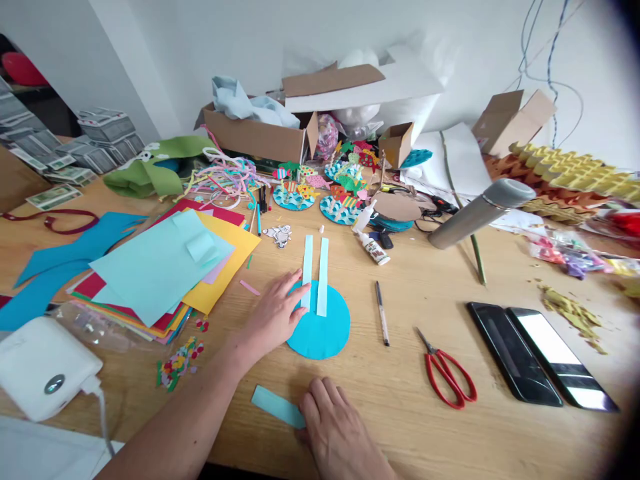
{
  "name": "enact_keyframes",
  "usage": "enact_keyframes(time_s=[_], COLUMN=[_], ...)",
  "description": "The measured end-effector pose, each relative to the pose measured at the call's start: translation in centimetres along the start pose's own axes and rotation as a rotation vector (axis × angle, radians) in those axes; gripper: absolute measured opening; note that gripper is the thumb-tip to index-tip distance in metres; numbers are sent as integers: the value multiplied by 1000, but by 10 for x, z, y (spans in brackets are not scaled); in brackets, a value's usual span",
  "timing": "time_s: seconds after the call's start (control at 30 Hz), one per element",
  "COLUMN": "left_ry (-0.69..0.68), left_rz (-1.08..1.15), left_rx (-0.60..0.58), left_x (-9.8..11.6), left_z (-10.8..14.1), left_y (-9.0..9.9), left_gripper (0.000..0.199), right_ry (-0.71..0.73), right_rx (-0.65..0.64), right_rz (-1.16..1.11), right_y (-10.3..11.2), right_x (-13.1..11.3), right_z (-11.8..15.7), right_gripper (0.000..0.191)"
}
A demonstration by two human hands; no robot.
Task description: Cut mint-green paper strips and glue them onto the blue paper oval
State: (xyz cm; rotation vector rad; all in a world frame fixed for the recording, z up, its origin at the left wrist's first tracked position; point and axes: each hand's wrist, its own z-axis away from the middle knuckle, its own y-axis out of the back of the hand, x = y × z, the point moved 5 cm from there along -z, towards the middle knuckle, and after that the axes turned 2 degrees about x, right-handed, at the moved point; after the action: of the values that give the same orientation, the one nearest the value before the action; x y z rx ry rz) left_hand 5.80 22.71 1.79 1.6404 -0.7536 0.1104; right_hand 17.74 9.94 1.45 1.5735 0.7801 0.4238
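Note:
A blue paper circle [325, 337] lies flat on the table in the middle of the head view. Two narrow light-blue strips [323, 277] lie side by side, their near ends on the circle and their far ends past its edge. My left hand [273, 313] rests at the circle's left edge, fingers spread, fingertips touching the left strip [308, 257]. Closer to me, my right hand [333, 427] is closed around the right end of a wider light-blue paper strip [276, 405]; its fingertips are partly hidden.
Red-handled scissors [445, 377], a pen [382, 313] and two dark phones [515, 357] lie to the right. Glue bottles [375, 249] and a grey cylinder [480, 213] are farther back. Coloured paper sheets [150, 267] and a white device [47, 367] occupy the left.

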Motion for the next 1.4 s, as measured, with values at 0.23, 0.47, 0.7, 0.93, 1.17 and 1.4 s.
enact_keyframes(time_s=[0.23,0.47,0.7,0.93,1.17,1.4], left_ry=[2,116,216,191,169,147], left_rz=[117,396,515,467,409,340], left_rx=[111,217,236,239,246,247], left_x=[1,-1,-5,-9,-6,-5], left_z=[0,-2,-2,-1,-1,-1], left_y=[6,17,19,14,17,18], left_gripper=[39,34,34,33,32,30], right_ry=[-39,-476,-775,-853,-872,-774], right_rx=[50,-4,379,549,547,328], right_rz=[-131,-802,-1192,-1100,-790,-478], right_y=[0,46,63,27,5,21], right_x=[6,52,130,176,191,194], right_z=[9,-12,-50,-97,-105,-92], right_gripper=[19,13,28,23,15,21])
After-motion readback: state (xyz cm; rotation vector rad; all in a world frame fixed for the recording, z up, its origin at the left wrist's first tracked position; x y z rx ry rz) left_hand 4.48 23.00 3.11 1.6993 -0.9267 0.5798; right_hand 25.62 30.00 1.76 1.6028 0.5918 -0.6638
